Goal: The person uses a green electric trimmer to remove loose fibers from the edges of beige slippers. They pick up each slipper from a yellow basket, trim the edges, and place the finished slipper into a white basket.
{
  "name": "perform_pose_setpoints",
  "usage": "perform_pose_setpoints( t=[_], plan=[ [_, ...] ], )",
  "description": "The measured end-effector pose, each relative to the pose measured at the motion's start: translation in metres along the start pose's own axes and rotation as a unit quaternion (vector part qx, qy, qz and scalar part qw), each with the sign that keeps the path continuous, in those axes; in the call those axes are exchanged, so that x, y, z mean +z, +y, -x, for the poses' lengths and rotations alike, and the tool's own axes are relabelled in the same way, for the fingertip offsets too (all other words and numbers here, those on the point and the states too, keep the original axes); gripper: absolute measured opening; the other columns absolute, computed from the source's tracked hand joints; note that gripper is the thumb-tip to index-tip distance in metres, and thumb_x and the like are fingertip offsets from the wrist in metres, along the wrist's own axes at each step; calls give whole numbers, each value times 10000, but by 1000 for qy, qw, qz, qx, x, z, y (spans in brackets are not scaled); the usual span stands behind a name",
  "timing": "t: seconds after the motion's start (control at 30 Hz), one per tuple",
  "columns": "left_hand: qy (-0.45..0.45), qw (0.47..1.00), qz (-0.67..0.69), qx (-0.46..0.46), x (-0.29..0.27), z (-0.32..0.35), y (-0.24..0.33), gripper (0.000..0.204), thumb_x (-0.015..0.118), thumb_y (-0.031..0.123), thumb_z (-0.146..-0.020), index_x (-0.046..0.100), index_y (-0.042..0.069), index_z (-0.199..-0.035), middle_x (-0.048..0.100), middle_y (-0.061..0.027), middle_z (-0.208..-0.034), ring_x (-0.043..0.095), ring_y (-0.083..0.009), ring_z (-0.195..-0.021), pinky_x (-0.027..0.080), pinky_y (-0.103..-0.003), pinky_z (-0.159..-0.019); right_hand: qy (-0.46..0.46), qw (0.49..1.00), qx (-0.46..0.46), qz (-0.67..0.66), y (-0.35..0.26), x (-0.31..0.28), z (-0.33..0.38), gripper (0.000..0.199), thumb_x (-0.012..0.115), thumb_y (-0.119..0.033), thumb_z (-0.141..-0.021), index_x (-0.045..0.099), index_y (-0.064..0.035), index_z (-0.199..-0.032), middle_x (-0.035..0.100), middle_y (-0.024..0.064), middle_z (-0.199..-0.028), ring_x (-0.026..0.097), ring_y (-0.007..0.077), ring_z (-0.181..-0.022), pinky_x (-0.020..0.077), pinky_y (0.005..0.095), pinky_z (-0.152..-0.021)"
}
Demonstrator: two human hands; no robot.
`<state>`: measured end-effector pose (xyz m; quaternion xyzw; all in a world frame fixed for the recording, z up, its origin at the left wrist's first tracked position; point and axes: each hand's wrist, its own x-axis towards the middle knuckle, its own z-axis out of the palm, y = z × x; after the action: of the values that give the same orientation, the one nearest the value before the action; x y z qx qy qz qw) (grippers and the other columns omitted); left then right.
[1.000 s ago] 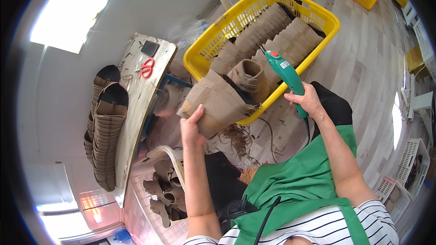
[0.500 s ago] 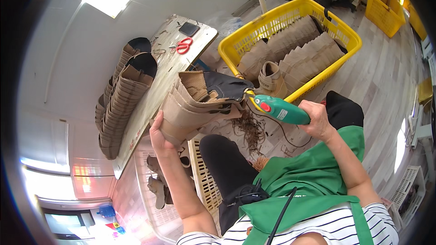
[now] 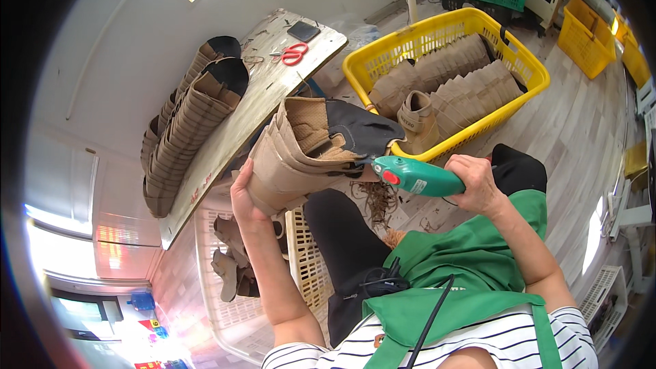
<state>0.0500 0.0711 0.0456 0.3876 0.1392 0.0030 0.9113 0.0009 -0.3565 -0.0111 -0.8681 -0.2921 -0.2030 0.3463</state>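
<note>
My left hand [image 3: 247, 197] grips a nested stack of beige shoe uppers [image 3: 290, 167] from its left side, above my lap. Black lining [image 3: 359, 125] opens out at the stack's top right. In my right hand [image 3: 476, 183] is a green handheld electric cutter [image 3: 432, 178] with a red button, fingers wrapped round its rear end. Its tip meets the right edge of the stack, just below the black lining; the exact contact is too small to make out. Thin brown trimmings [image 3: 377, 199] lie in a heap below the tip.
A yellow basket [image 3: 497, 125] holds rows of beige uppers at the far right. On the wooden table [image 3: 277, 90] are red-handled scissors [image 3: 294, 54], a phone [image 3: 303, 31] and long stacks of uppers [image 3: 195, 130]. A pale crate [image 3: 307, 260] with shoe parts stands beside my left leg.
The cutter's tip has moved down the stack's right edge, from the black lining's outer end to just below it. The whole view has shifted slightly. Both hands keep their holds.
</note>
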Motion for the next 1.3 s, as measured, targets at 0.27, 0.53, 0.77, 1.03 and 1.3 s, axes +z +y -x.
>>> perform_pose_setpoints(
  t=[0.27,0.53,0.77,1.03,1.3],
  plan=[
    [0,999,22,39,18,16,-18,417,557,208,-974,520,-61,-1291,605,-193,-1262,612,-328,-1123,486,-464,-992,-7,999,-19,-50,-25,4,-10,253,682,-16,-552,534,-25,-757,565,115,-726,591,326,-657,473,378,-562],
    [-57,990,31,129,-19,31,-44,609,607,-56,-782,448,-27,-1370,552,-179,-1327,528,-346,-1226,396,-485,-1079,-41,972,127,-194,-51,5,0,339,835,-152,-692,586,6,-860,558,125,-749,561,302,-643,452,353,-591],
    [-114,982,-60,135,-25,46,-63,747,645,-94,-678,429,-7,-1388,543,-166,-1326,515,-341,-1236,396,-480,-1080,-45,959,169,-222,-68,9,-9,313,816,-123,-712,617,2,-919,593,111,-804,586,259,-702,463,344,-642],
    [-73,961,-175,202,-11,61,-73,780,719,-162,-652,463,21,-1366,569,-118,-1278,556,-285,-1172,450,-413,-1008,-23,955,189,-226,-83,7,-18,308,812,-118,-720,630,-7,-942,614,113,-826,604,266,-719,475,343,-658],
    [-68,756,-550,349,-24,69,-83,575,685,-100,-733,549,27,-1277,594,-112,-1227,606,-230,-1064,492,-330,-902,-3,934,230,-275,-93,-2,-32,337,821,-135,-726,636,1,-973,624,86,-811,585,190,-718,473,331,-670]
  ],
)
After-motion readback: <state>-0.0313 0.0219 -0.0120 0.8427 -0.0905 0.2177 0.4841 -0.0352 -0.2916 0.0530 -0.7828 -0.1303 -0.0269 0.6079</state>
